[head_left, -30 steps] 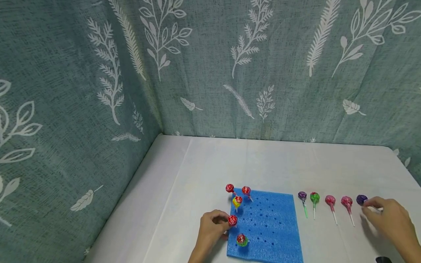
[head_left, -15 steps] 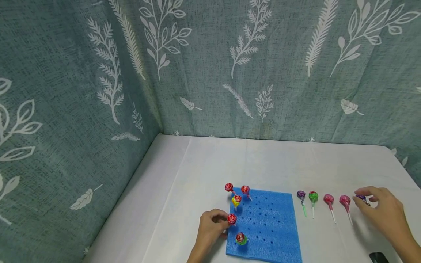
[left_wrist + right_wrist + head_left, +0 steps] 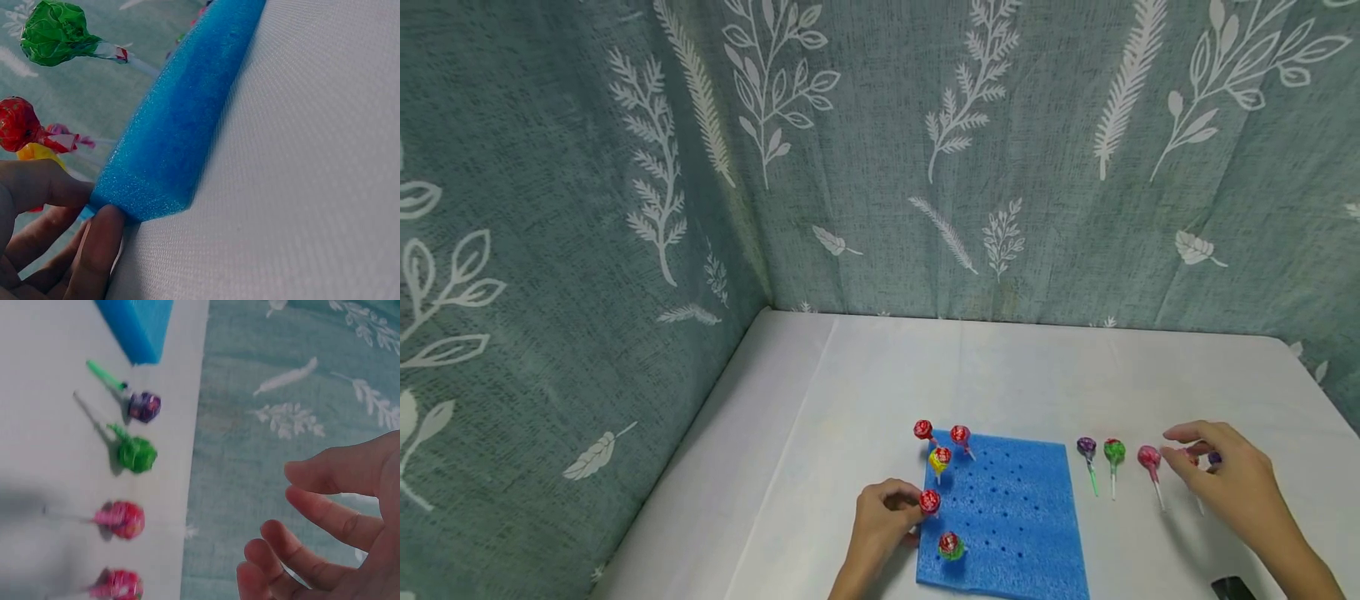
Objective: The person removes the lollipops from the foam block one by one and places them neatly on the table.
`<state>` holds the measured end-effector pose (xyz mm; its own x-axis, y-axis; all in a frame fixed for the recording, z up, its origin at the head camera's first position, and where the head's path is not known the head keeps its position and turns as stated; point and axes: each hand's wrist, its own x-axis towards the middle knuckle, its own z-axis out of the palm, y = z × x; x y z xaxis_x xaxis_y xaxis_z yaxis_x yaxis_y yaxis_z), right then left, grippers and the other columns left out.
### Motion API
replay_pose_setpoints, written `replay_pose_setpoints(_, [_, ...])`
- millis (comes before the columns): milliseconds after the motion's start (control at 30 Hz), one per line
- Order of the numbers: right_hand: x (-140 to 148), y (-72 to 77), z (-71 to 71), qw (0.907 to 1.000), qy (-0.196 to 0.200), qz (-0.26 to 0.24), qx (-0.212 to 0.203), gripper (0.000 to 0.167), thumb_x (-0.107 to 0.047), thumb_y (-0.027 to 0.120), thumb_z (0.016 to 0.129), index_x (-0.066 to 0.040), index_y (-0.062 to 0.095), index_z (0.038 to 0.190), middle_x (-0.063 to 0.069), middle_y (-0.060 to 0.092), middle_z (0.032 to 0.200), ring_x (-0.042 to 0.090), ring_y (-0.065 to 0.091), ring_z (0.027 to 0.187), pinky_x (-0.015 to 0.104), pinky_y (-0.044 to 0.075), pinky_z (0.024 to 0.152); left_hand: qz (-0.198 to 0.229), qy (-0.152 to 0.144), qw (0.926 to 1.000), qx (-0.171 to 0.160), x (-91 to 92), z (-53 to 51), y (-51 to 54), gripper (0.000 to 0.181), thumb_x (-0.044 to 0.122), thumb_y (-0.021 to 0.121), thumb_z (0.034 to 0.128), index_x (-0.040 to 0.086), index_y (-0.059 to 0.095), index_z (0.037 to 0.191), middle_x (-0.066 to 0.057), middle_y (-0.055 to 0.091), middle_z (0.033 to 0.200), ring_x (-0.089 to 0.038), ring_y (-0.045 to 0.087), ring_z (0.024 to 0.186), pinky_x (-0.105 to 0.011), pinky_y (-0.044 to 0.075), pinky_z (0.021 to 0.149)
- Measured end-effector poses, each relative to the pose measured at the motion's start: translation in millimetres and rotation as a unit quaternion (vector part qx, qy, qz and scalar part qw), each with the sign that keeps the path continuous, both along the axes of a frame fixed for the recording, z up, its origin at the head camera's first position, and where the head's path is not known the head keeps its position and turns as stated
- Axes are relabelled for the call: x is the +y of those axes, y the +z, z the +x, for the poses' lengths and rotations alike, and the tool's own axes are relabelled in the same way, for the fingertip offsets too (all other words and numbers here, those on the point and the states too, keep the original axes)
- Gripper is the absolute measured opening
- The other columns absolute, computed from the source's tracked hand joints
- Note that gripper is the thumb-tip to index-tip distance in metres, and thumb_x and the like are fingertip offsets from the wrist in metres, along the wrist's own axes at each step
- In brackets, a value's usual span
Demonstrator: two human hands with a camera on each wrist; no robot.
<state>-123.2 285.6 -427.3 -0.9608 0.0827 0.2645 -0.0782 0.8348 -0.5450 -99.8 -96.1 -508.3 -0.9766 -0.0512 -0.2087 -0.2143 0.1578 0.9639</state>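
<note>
A blue foam board (image 3: 1000,517) dotted with small holes lies on the white table. Several lollipops stand in it along its left and far side, among them a red one (image 3: 929,502) and a yellow-and-red one (image 3: 940,459). My left hand (image 3: 883,521) grips the board's left edge, index finger and thumb at the foam in the left wrist view. My right hand (image 3: 1228,479) hovers with fingers apart and nothing between them, above the right end of a lollipop row. It partly covers a pink lollipop and a purple lollipop (image 3: 1214,458).
Right of the board lie a purple lollipop with a green stick (image 3: 1087,450), a green lollipop (image 3: 1115,452) and a pink lollipop (image 3: 1150,458). A black object (image 3: 1232,588) shows at the bottom edge. A leaf-patterned curtain (image 3: 880,167) hangs behind the table (image 3: 865,367).
My right hand has let go of the purple lollipop at the row's right end and moved left over the pink ones. My left hand has stayed at the board.
</note>
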Motion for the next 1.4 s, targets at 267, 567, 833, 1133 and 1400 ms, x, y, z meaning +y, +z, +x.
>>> replay_pose_setpoints(267, [-22,-0.5,-0.8,0.9987,0.039,-0.018,0.025,0.023,-0.011,0.076,0.078,-0.003,0.066,0.098,0.015,0.061,0.096,0.022,0.056,0.075,0.022,0.041,0.055,0.001,0.0,1.0,0.004,0.5,-0.9,-2.1,0.013,-0.002,0.074,0.0711,0.002,0.069,0.082,-0.007,0.06,0.071,-0.016,0.057,0.057,-0.034,0.056,0.045])
replay_pose_setpoints(567, [-45,0.4,-5.7,0.9952,0.073,-0.041,0.051,0.023,-0.01,0.078,0.076,-0.008,0.068,0.097,0.007,0.062,0.096,0.0,0.05,0.075,0.019,0.048,0.053,0.009,0.0,0.9999,0.004,0.7,-1.0,-1.4,0.013,-0.001,0.075,0.0702,0.001,0.069,0.082,-0.007,0.061,0.069,-0.015,0.058,0.056,-0.034,0.056,0.045])
replay_pose_setpoints(833, [-62,0.1,-9.9,0.9929,0.094,-0.052,0.051,0.022,-0.01,0.078,0.076,-0.009,0.068,0.096,0.006,0.064,0.096,0.011,0.056,0.076,0.019,0.049,0.054,-0.002,0.006,1.0,-0.004,1.3,-1.4,-1.1,0.013,-0.002,0.075,0.0701,0.002,0.069,0.082,-0.007,0.061,0.07,-0.016,0.058,0.058,-0.033,0.056,0.045])
replay_pose_setpoints(1133, [-75,-0.2,-12.1,0.9864,0.133,-0.081,0.053,0.022,-0.008,0.076,0.078,-0.009,0.067,0.098,0.002,0.062,0.094,0.013,0.058,0.077,0.02,0.051,0.057,-0.012,0.012,0.9997,-0.016,2.1,-1.8,0.3,0.014,-0.001,0.076,0.0702,0.002,0.069,0.082,-0.006,0.06,0.069,-0.015,0.058,0.059,-0.032,0.055,0.045])
replay_pose_setpoints(1400, [-91,-1.0,-15.7,0.9857,0.138,-0.09,0.032,0.022,-0.008,0.074,0.08,-0.008,0.066,0.1,0.004,0.063,0.098,0.021,0.059,0.083,0.021,0.054,0.063,-0.011,0.017,0.9996,-0.019,2.7,-2.0,1.2,0.014,0.0,0.078,0.0698,0.003,0.069,0.081,-0.006,0.06,0.069,-0.015,0.058,0.059,-0.032,0.055,0.045])
